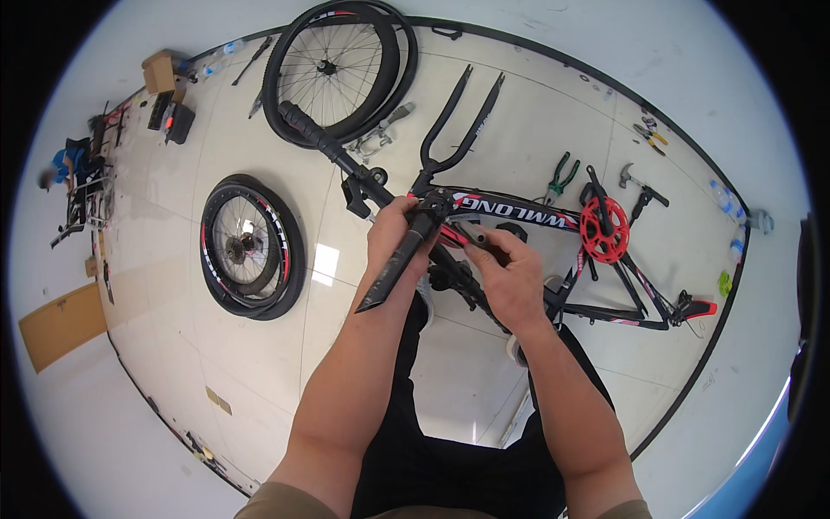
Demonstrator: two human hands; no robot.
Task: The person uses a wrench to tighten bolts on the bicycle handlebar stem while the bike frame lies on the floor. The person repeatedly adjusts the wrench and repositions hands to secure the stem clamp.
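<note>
A black bicycle handlebar (323, 138), with a grip and brake lever at its upper-left end, slants across in front of me. From its middle a black stem (399, 264) points toward me, ending in a slanted cut. My left hand (393, 232) is closed around the handlebar and stem at the clamp. My right hand (510, 275) is closed beside the clamp, its thumb and fingers pinching a small greyish metal piece (472, 233) whose kind I cannot make out. Behind both hands, the black, white and red bicycle frame (523, 212) lies on the floor with its fork (439, 121) and red chainring (603, 230).
Two groups of wheels lie on the floor, one at the back (324, 67) and one at left (246, 249). Green-handled pliers (560, 180), a hammer (635, 180) and yellow-handled pliers (653, 134) lie right. A person (73, 164) is at far left.
</note>
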